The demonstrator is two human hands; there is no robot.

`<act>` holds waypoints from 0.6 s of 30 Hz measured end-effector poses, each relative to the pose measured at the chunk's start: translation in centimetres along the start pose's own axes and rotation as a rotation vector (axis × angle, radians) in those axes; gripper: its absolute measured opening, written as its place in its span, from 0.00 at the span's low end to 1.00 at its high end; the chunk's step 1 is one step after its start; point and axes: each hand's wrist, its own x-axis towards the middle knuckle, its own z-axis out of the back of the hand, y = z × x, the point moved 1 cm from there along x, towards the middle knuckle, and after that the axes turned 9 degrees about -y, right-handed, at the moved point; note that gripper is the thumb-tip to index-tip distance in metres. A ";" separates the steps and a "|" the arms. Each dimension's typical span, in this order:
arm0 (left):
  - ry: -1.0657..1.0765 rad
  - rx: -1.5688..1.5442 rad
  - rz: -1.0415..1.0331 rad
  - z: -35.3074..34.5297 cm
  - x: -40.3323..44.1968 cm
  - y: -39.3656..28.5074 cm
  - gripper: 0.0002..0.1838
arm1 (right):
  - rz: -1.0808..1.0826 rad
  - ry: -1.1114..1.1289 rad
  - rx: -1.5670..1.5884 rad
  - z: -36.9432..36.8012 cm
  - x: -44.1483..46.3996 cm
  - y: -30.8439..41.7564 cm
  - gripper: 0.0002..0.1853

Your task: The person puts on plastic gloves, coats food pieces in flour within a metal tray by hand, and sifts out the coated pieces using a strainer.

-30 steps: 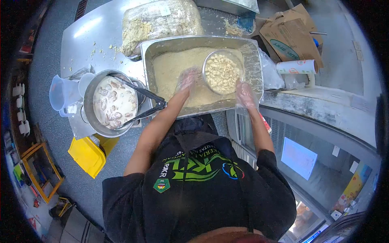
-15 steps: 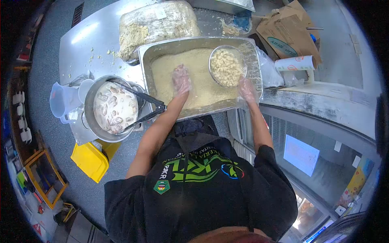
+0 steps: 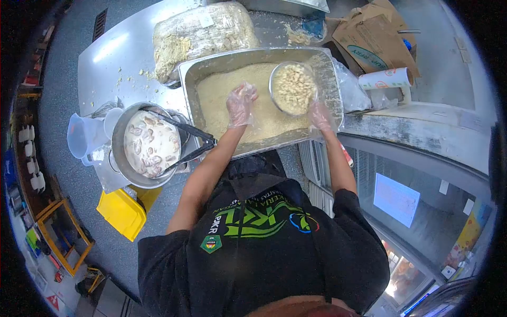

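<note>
My right hand (image 3: 320,115), in a clear plastic glove, grips the near right edge of a round metal strainer (image 3: 271,87). Pale lumpy crumbs (image 3: 294,89) fill the strainer, which hangs over the right part of a big metal tray (image 3: 186,95). Fine pale breading flour (image 3: 216,98) covers the tray's bottom. My left hand (image 3: 241,103), gloved too, hovers over the flour, left of the strainer and apart from it. Its fingers are half curled and look loose, with nothing visible in them.
Left of the tray stands a pot (image 3: 117,153) of meat pieces in white liquid, with black-handled tongs (image 3: 193,129) across it. Plastic jugs (image 3: 82,134) sit beyond. A wrapped bag of crumbs (image 3: 222,26) lies behind the tray; a cardboard box (image 3: 364,45) and plastic roll (image 3: 385,79) are right.
My left hand has lifted off the flour and turned, its fingers now pointing toward the strainer. The strainer has shifted slightly left and tilted, still in my right hand.
</note>
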 end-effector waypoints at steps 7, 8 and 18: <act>0.121 0.434 -0.620 -3.3 -2.2 -4.3 0.15 | 0.156 0.234 -0.081 -4.6 0.1 -2.6 0.10; 0.103 0.463 -0.651 -3.4 -2.1 -4.2 0.15 | 0.113 0.180 -0.064 -4.7 0.0 -2.8 0.10; 0.340 0.655 -0.866 -7.5 -3.9 -8.5 0.17 | 0.126 0.111 0.100 0.8 2.3 4.4 0.09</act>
